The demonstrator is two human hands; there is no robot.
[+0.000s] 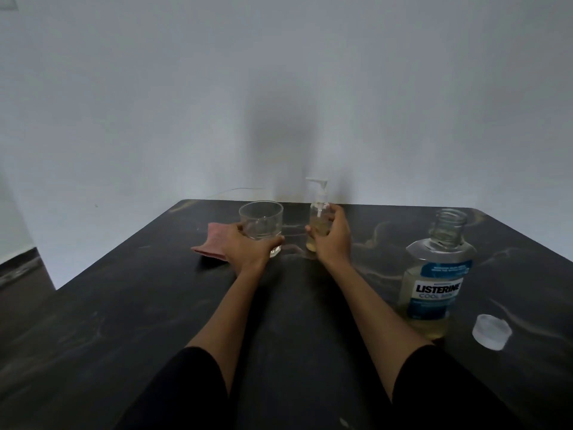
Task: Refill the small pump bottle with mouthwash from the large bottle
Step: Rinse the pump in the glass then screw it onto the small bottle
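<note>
A: Where's the small pump bottle (318, 223)?
B: Upright, well left of the uncapped Listerine bottle (435, 276); right hand (333, 237) wrapped round it.
A: Left hand (248, 246)?
B: Curled round the glass tumbler (262, 226), just left of the pump bottle.

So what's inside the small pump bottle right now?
The small pump bottle holds pale yellowish liquid, showing between the thumb and fingers of the right hand gripping it. That hand covers part of the bottle, so the exact fill level cannot be read. Its pump head is on.
</note>
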